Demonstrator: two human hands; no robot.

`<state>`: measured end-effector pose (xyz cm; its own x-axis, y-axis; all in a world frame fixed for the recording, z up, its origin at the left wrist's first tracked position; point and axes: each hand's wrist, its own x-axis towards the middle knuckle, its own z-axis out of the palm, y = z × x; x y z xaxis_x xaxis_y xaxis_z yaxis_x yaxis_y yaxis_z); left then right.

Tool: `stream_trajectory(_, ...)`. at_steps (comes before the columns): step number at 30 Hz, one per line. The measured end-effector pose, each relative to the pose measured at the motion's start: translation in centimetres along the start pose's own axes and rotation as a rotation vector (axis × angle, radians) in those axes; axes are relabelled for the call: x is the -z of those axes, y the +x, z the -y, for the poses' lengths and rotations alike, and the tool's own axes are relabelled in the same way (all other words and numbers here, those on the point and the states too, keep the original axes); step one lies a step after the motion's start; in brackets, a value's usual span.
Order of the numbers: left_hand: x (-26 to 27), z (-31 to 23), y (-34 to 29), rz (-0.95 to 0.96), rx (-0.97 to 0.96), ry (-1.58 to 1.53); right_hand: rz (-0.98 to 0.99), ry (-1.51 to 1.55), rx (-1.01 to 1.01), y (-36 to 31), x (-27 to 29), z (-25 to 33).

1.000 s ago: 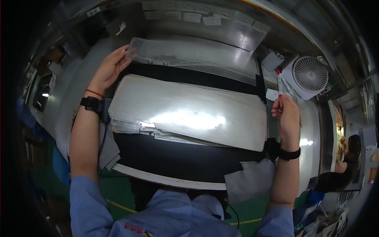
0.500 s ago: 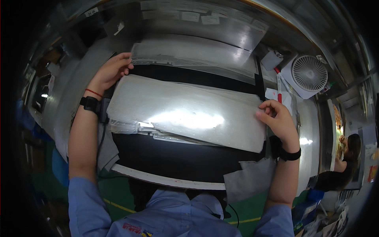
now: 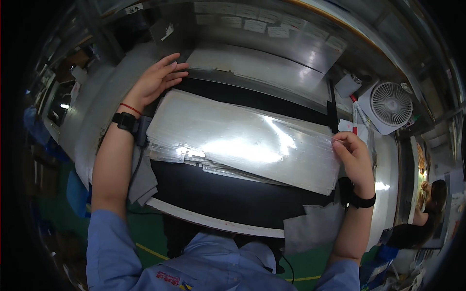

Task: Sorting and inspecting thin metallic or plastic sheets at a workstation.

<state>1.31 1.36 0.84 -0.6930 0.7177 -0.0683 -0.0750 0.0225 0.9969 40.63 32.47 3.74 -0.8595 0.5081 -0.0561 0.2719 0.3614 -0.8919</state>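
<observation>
A fanned stack of thin, silvery, translucent-looking sheets [image 3: 228, 126] lies on the black work mat [image 3: 194, 189], with strong glare across its top. At its right edge, my right hand [image 3: 355, 157] pinches the top sheet's edge between thumb and fingers. My left hand [image 3: 162, 77] is raised beyond the stack's left end with fingers spread, holding nothing. Its fingertips are by the left end of a second stack of similar sheets [image 3: 262, 65] lying farther back. Notched, uneven edges of lower sheets [image 3: 233, 172] show under the near stack's front.
A white fan [image 3: 391, 104] stands at the right beside a red-capped marker [image 3: 355, 127]. Grey cloths [image 3: 313, 228] hang over the front edge at both sides. Paper labels [image 3: 255, 25] line the back panel. Another person [image 3: 427, 208] works at the far right.
The whole view has shifted, so things sit farther right. My left fingers have spread apart near the far stack. A new streak of glare crosses the near top sheet; my right hand stays at its edge.
</observation>
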Motion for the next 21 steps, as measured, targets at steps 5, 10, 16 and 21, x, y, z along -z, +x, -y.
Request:
stream_trajectory(5,0.8,0.2,0.1,-0.003,-0.067,-0.065,-0.149,0.042,0.154,0.6,-0.5,-0.5)
stream_trajectory(10,0.4,-0.2,0.1,0.113,0.022,-0.133,-0.202,0.236,0.100,0.9,-0.1,-1.4)
stream_trajectory(16,-0.4,0.1,-0.4,0.225,0.014,0.008,-0.218,0.307,0.048,1.1,-0.6,-1.0)
stream_trajectory(21,0.6,0.1,0.2,0.259,0.038,0.151,-0.176,0.361,-0.008,0.9,-0.3,-1.0)
